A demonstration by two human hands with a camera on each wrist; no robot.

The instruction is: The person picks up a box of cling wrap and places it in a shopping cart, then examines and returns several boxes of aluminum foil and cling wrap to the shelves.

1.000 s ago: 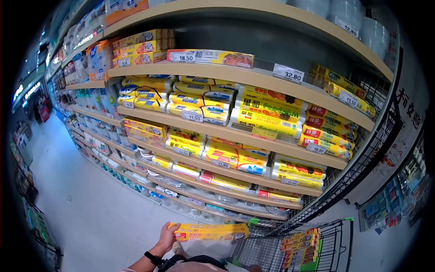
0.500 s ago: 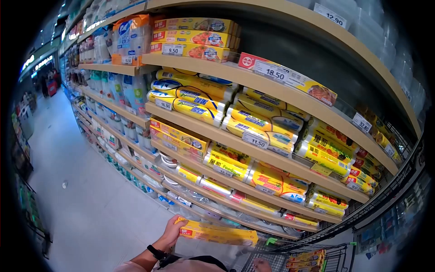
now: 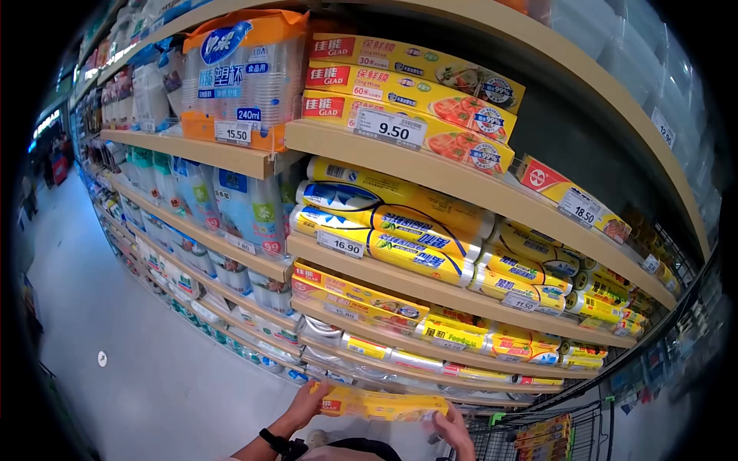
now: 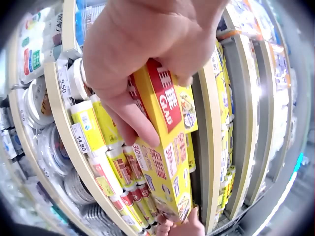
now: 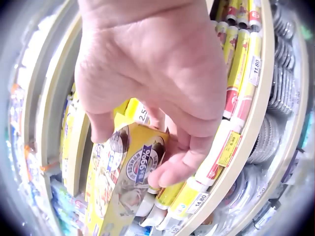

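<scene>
A long yellow Glad cling wrap box (image 3: 377, 404) lies crosswise in front of the body, low before the shelves. My left hand (image 3: 306, 404) grips its left end; in the left wrist view the fingers (image 4: 140, 123) wrap over the red label. At the other end, my right hand (image 3: 455, 432) holds the box between thumb and curled fingers (image 5: 172, 167), as the right wrist view shows. Similar cling wrap boxes (image 3: 415, 88) are stacked on an upper shelf, above a 9.50 price tag (image 3: 390, 127).
Shelves (image 3: 430, 269) of yellow film rolls (image 3: 384, 238) run along the front. A wire shopping cart (image 3: 498, 421) stands at lower right, with several yellow boxes (image 3: 542, 439) inside. Packed plastic cups (image 3: 246, 77) sit at upper left; grey aisle floor (image 3: 146, 384) stretches left.
My right hand has come up to the box's right end and holds it. The view has shifted left and closer to the stacked cling wrap boxes; my left hand keeps its grip.
</scene>
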